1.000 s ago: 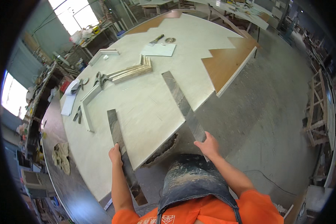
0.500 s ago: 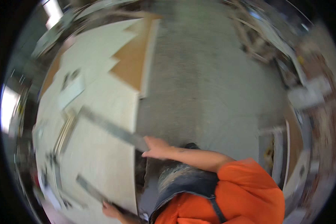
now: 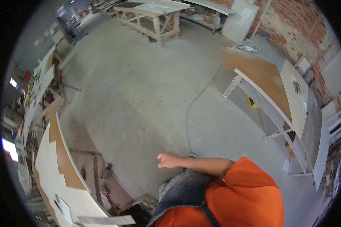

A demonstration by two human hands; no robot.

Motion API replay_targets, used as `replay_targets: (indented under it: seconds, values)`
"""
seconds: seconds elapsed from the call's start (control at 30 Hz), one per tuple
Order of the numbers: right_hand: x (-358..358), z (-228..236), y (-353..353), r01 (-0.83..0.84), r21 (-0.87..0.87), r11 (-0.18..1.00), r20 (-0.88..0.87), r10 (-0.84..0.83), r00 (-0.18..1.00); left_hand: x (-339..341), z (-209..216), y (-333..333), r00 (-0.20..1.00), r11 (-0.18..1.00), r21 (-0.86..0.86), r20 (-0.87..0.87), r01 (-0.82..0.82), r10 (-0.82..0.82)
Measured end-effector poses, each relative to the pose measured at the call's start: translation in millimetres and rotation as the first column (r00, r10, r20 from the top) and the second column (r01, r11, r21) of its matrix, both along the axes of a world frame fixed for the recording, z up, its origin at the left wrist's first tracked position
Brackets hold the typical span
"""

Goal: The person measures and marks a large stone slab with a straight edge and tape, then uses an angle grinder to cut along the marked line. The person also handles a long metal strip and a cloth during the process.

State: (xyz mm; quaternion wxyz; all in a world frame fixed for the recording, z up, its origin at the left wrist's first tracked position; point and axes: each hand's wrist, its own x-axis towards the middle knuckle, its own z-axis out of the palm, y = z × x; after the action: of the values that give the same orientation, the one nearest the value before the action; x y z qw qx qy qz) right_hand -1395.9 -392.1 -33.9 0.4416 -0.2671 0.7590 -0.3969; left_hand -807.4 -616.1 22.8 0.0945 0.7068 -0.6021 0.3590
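My right hand [image 3: 169,160] is held out over the grey floor in front of me, its fingers curled in and nothing visible in them. My left hand is out of view. At the bottom left, a flat grey strip [image 3: 107,220] lies across the edge of a pale-topped table [image 3: 49,166], one end sticking out past it; whether a hand touches it is hidden. The table's top shows a stepped brown area [image 3: 66,166]. Farther along it rests a small white piece [image 3: 65,210] with a dark item beside it.
A dark cable [image 3: 188,117] snakes over the floor toward my feet. To the right stands a table with a brown board [image 3: 255,72] and a rough, crusted edge. A wooden-legged table [image 3: 157,28] is at the far end. Cluttered benches [image 3: 39,87] line the left wall.
My view has swung right and up, away from the pale table. The long strip is gone from my right hand. My left hand, which held another strip, has left the picture.
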Motion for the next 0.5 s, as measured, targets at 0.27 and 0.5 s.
replay_targets:
  seconds: [0.27,0.5]
  values:
    - [-190,22,142,0.491,-0.043,0.870,0.069,-0.488,0.870,-382,21,3,0.569,0.657,0.115,-0.622,0.746,-0.538]
    - [-344,27,210,0.869,-0.118,0.480,0.345,-0.801,0.490,-595,-57,-7,0.464,0.358,0.310,-0.711,0.881,-0.528]
